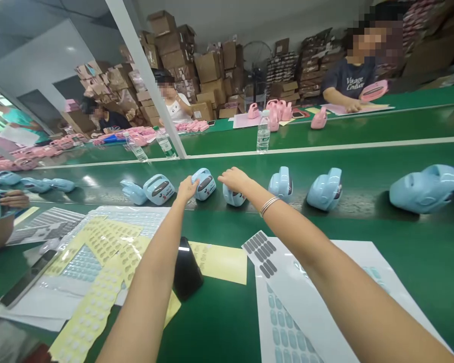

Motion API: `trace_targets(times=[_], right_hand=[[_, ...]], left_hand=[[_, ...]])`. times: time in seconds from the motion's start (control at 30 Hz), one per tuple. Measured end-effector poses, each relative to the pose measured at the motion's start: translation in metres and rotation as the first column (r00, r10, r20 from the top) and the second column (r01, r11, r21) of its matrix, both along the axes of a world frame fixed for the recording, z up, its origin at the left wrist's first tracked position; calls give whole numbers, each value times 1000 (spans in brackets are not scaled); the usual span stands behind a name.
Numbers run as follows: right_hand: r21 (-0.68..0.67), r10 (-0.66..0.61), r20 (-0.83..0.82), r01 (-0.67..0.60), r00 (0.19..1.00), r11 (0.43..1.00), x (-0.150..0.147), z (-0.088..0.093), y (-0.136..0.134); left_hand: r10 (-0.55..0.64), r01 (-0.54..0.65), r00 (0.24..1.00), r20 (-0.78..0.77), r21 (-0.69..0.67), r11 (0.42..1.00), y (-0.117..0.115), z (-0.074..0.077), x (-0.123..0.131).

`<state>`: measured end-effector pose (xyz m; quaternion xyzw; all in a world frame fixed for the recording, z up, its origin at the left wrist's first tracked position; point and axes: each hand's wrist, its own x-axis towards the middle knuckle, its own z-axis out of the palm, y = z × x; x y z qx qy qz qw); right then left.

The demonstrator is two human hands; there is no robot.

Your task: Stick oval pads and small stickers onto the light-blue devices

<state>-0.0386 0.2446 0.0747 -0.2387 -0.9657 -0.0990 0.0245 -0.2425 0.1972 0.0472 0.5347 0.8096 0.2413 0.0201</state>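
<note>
Both my arms reach out over the dark belt running across the bench. My left hand (188, 188) pinches the left side of a light-blue plastic housing (206, 185) with a handle and a dark oval panel. Close to its right, my right hand (234, 179) curls over the top of a second blue housing (233, 198), hiding its handle. More blue housings stand in the same row: one (159, 189) left of my left hand, and one (281, 182) and another (325, 189) right of my right hand.
Yellow sticker sheets (98, 292), a black phone (186, 269), a grey label sheet (260, 253) and white paper (348, 257) lie nearer me. A water bottle (263, 133) stands beyond the belt. A neighbour's hand (15, 199) holds a blue part at left. Several people work opposite.
</note>
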Motion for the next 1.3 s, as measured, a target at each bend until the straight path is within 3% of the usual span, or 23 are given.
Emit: trace_targets(times=[0.1,0.33,0.47,0.6,0.7,0.83,0.93,1.0,1.07,1.17,1.23,1.3], right_hand=[[9,31,6,-31,1000,999,4,1,-16],[-23,153,43,-152,987,988,20,2,-63],[-29,181,61,-180,982,983,32,-1,-69],[5,165,37,-165,986,986,42,-4,-64],[24,155,14,-155,988,988,43,-4,-62],[51,174,-52,-171,983,984,58,-5,-73],[84,214,-215,-200,953,976,100,-12,-85],[129,239,-303,-209,923,969,137,-17,-87],[158,135,-280,-94,950,983,171,-18,-79],[166,-165,-174,194,971,967,197,-11,-51],[179,-261,-115,279,958,944,196,-5,-28],[194,-280,-44,283,959,939,183,-2,-9]], left_hand=[[43,-43,999,-34,-12,999,-13,-4,23],[135,-129,988,-71,84,988,-85,-2,58],[156,-149,987,-40,147,978,-114,-11,75],[108,-113,993,38,168,979,-124,-21,74],[95,-120,987,131,196,973,-122,-25,54],[221,-274,953,208,277,921,-111,-18,-1],[317,-359,931,179,309,881,-100,0,-51],[326,-360,932,160,292,886,-92,13,-79],[295,-327,942,160,245,913,-84,24,-99],[252,-281,950,185,150,948,-72,32,-114],[268,-292,943,195,104,951,-66,32,-116],[290,-310,936,199,83,947,-62,30,-113]])
